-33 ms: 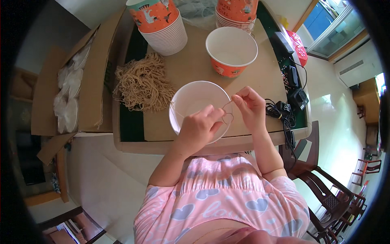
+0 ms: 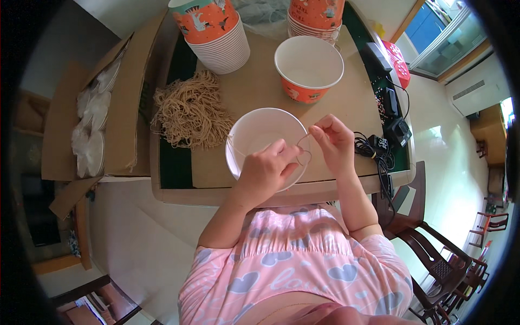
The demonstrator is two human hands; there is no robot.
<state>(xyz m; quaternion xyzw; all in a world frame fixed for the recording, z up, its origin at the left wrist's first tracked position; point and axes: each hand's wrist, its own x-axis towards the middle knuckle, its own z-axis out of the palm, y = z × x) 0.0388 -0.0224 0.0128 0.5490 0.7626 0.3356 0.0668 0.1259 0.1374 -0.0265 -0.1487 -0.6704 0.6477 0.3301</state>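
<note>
In front of me a white-lined paper bucket (image 2: pixel 259 127) stands near the table's front edge. Over its right side, my left hand (image 2: pixel 265 169) pinches a thin tan string (image 2: pixel 310 158), which forms a small loop between my hands. Thumb and fingertips of my right hand (image 2: pixel 335 145), just right of the rim, are closed on the same string. A strand also crosses the bucket's left rim. To the left lies a tangled heap of tan string (image 2: pixel 192 111). Behind the near bucket, to the right, stands an orange patterned bucket (image 2: pixel 307 65) with a white inside.
Stacks of nested paper buckets (image 2: pixel 219 46) and more orange buckets (image 2: pixel 316 16) stand at the back. An open cardboard box (image 2: pixel 127 108) with plastic-wrapped white items is on the left. Black cables (image 2: pixel 382 157) and adapters lie along the table's right edge. A dark wooden chair (image 2: pixel 433 254) stands right.
</note>
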